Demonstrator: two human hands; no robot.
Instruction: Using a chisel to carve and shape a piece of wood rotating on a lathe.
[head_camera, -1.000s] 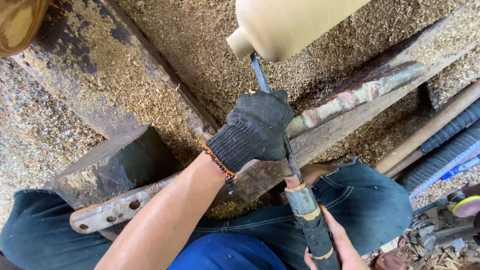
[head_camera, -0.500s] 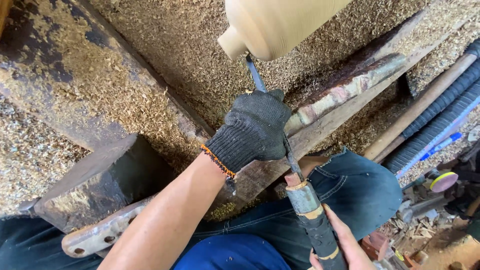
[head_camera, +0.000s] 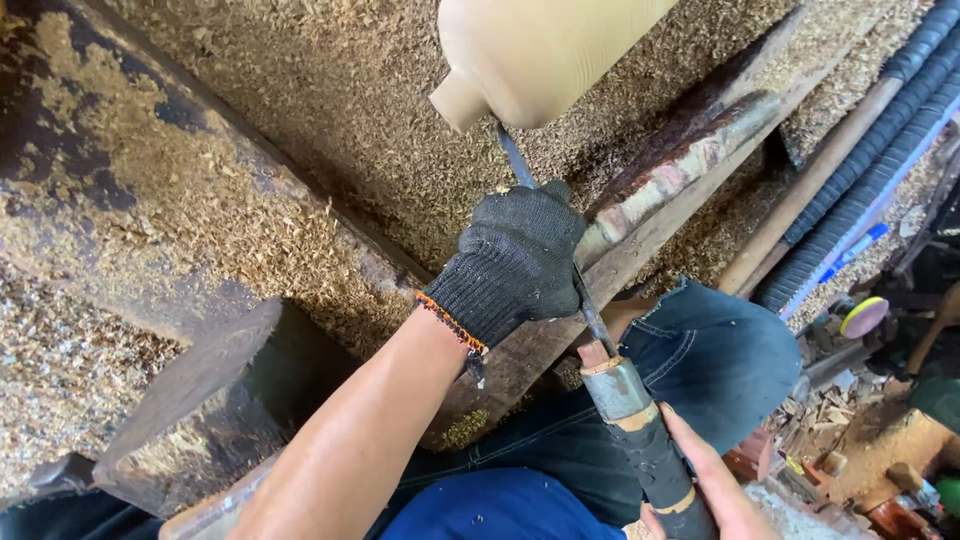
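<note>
Sawdust and wood shavings (head_camera: 300, 130) blanket the lathe bed and floor beneath a pale, smooth turned wooden piece (head_camera: 545, 50) with a narrow neck at its lower left. A long chisel (head_camera: 600, 340) runs diagonally, its dark blade pointing up and left to meet the wood just under the neck, its handle toward the lower right. The left hand (head_camera: 515, 260), in a black knit glove, presses the blade onto a worn rest bar (head_camera: 670, 170), fingers curled over the steel. The bare right hand (head_camera: 705, 480) wraps the taped, metal-collared handle.
</note>
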